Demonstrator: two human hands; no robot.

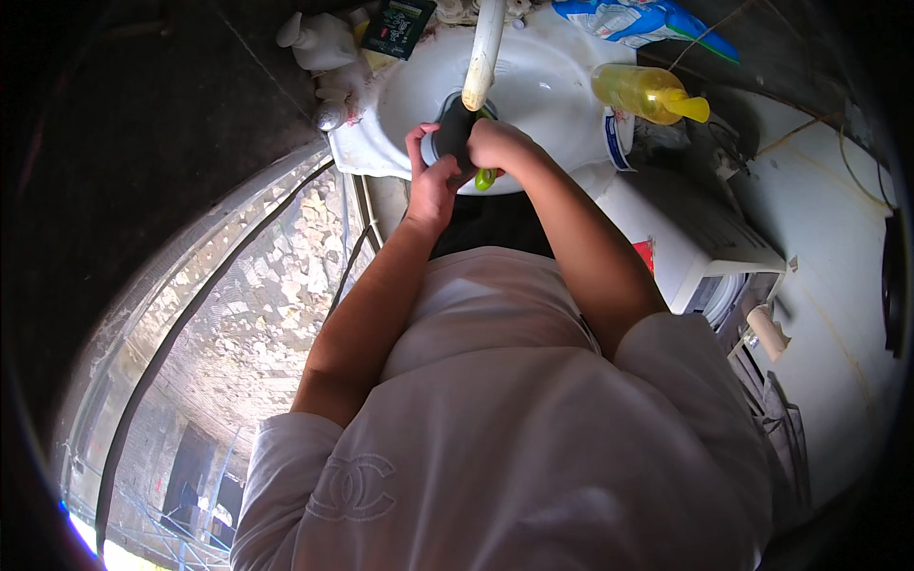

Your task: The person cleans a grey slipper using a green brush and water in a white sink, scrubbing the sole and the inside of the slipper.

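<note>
My left hand (433, 178) grips a dark grey shoe (454, 132) with a pale sole edge, held over the near part of a white ceramic washbasin (564, 107). Against the shoe's right side, my right hand (500, 148) is closed around a lime-green handled tool (485, 179), seemingly a brush; its working end is mostly hidden by the hand and the shoe. Just above the shoe ends a white spout (483, 57). Whether water runs from it cannot be told.
A yellow bottle (632, 91) lies on the basin's right rim, near a blue plastic packet (621, 18). At the back left are a white dispenser bottle (321, 44) and a dark sachet (397, 27). A white washing machine or similar appliance (671, 221) stands at right.
</note>
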